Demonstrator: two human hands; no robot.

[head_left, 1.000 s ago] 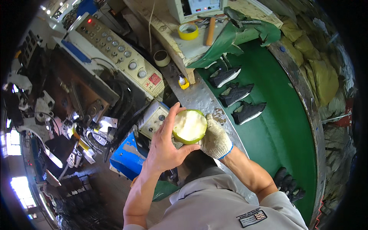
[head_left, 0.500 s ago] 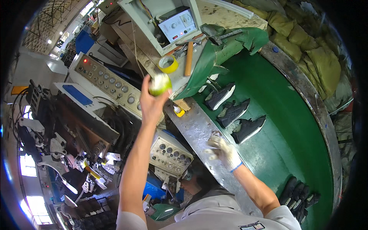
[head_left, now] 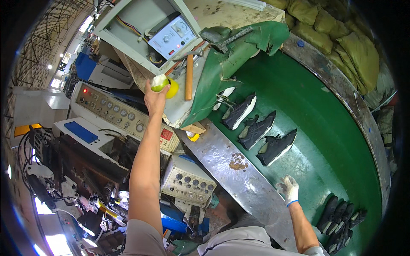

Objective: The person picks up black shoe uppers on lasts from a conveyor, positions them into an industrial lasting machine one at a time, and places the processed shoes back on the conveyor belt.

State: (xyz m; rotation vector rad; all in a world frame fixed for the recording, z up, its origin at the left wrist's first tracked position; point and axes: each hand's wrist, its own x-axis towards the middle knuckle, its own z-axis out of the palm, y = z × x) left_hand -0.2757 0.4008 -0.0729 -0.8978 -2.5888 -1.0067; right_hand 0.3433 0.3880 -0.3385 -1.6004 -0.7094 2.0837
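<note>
White-gloved, the right hand (head_left: 290, 188) has its fingers loosely parted; far left, the left hand (head_left: 154, 100) grips a green fruit (head_left: 159, 85) (pale white where the skin is off), near a yellow tape roll (head_left: 173, 88) and wooden-handled hammer (head_left: 188, 79).

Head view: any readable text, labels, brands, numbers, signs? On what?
Long control panel: red sign with larger dark lettering beside it, partly readable; I won't copy it out.
Meter: small red display and face markings, too small to read.
Lower control box: markings around the knobs, too small to read.
</note>
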